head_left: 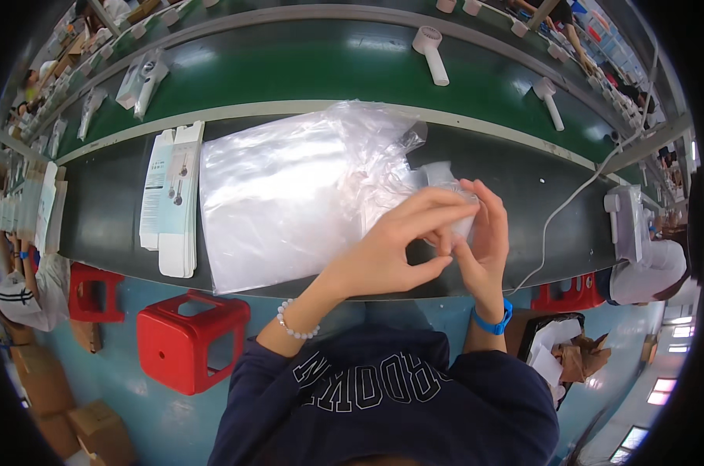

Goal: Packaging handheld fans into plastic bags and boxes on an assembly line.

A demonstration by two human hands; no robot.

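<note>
Over the right part of the dark workbench, my left hand (394,241) reaches across toward my right hand (488,241). Between them is a whitish rounded thing in clear plastic (462,225), partly covered by my fingers; its kind is hard to make out. My right hand curls round its right side, thumb below. Bent fingers of my left hand press on the plastic from the left, the thumb held a little apart. Left of both hands lies a pile of clear plastic bags (274,194), crumpled at its right end. Flat printed cartons (179,210) lie beside the pile.
A green conveyor belt (290,66) runs behind the bench, carrying white handheld fans (432,56), some bagged. A white cable (557,213) crosses the bench at right. Red stools (182,342) stand on the floor, and a bin with paper (557,346) is at right. Other people sit at both sides.
</note>
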